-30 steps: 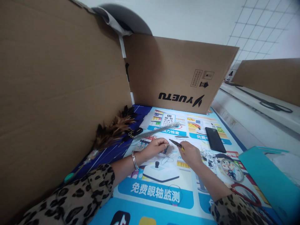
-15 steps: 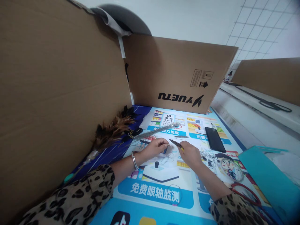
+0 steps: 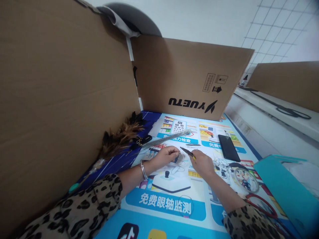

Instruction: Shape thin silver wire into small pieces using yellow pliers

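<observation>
My left hand pinches a thin wire, which curls in a loose loop beside the fingertips. In my right hand is a pair of pliers with dark jaws and yellow on the handle. The jaws point up and left, a little to the right of the left fingertips and close to the wire. Whether they touch the wire, I cannot tell. Behind both hands lies a bundle of straight thin wires, slanting across the printed mat. A few short dark pieces rest near its right end.
Brown feathers lie along the left cardboard wall. Another cardboard panel stands at the back. On the right are a black phone, a roll of clear material, a red ring and a turquoise folder.
Almost nothing differs. Both hands hold nearly the same pose, and the wire loop beside the left fingertips has shifted slightly.
</observation>
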{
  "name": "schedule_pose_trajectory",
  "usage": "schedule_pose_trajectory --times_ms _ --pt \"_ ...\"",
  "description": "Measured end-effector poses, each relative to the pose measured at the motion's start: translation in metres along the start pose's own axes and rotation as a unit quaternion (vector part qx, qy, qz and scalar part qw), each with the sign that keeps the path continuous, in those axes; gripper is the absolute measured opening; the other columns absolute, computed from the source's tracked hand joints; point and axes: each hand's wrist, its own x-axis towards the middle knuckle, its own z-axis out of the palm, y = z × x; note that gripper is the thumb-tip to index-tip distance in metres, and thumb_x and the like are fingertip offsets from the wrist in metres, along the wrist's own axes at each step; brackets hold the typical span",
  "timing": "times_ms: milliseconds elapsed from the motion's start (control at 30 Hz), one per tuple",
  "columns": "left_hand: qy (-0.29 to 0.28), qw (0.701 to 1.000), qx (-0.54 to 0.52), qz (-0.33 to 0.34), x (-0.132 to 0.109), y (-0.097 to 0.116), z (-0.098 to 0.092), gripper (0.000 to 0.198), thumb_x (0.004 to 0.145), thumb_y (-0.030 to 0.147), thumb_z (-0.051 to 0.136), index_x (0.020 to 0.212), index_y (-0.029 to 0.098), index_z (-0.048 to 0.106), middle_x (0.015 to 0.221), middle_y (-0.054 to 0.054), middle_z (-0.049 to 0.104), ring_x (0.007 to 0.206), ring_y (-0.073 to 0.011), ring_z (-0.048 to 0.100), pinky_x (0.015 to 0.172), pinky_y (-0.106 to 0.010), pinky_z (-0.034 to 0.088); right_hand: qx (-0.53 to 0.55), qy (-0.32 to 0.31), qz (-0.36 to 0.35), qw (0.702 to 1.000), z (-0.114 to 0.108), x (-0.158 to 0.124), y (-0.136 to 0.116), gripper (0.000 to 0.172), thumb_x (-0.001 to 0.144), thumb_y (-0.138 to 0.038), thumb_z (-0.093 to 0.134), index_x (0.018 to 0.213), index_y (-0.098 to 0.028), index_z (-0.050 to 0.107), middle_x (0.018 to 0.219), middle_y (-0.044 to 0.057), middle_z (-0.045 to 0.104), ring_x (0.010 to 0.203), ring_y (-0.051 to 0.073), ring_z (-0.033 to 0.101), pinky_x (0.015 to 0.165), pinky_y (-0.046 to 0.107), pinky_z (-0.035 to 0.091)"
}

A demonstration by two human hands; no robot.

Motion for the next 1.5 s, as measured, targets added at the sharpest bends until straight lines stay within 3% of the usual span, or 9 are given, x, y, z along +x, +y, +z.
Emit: schedule_pose_trajectory --times_ms 1200,1500 --pt "0.046 0.999 -0.006 0.021 0.004 -0.011 0.004 0.017 0.072 0.028 0.059 0.077 0.013 0.055 0.065 0.001 0.050 0.058 -0.0080 0.045 0.053 -0.019 0.037 -0.011 -0.027 0.006 1.000 -0.004 -0.002 -0.008 0.028 0.087 -0.043 0.032 0.093 -0.024 0.052 0.090 0.002 0.059 0.079 0.014 0.056 0.060 0.023 0.032" --pt "0.046 0.999 0.007 0.010 0.002 -0.005 0.001 0.018 0.074 0.030 0.056 0.076 0.013 0.056 0.065 0.000 0.054 0.058 -0.0095 0.049 0.054 -0.021 0.040 -0.011 -0.034 0.027 0.999 -0.004 0.000 -0.008 0.030 0.087 -0.045 0.031 0.093 -0.024 0.051 0.089 0.001 0.060 0.074 0.014 0.056 0.056 0.023 0.031"
